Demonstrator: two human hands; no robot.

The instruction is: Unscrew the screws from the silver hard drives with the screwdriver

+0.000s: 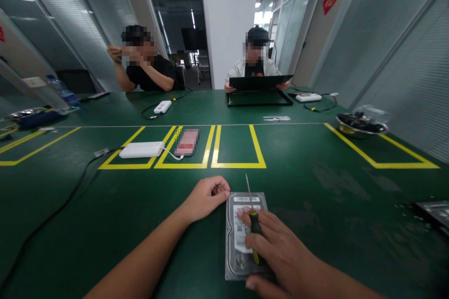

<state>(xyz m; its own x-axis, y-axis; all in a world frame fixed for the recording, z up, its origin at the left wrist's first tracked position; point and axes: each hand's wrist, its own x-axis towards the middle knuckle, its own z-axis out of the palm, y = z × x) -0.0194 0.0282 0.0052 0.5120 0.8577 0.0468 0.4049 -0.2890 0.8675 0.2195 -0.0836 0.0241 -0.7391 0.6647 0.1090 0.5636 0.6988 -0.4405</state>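
A silver hard drive (242, 254) with a white label lies flat on the green table (105, 224) just in front of me. My right hand (280, 252) rests on top of it, fingers closed around a screwdriver (253, 217) with a black and yellow handle; its thin shaft points away from me past the drive's far edge. My left hand (206, 196) sits curled at the drive's upper left corner, fingertips bent against its edge. I cannot make out anything inside that hand.
Yellow taped boxes (236, 147) mark the table ahead, with a white power adapter (142, 150) and its black cable (52, 215) at left. A metal bowl (361, 126) stands at right, another drive part (437, 212) at the right edge. Two people sit across, one holding a black panel (257, 83).
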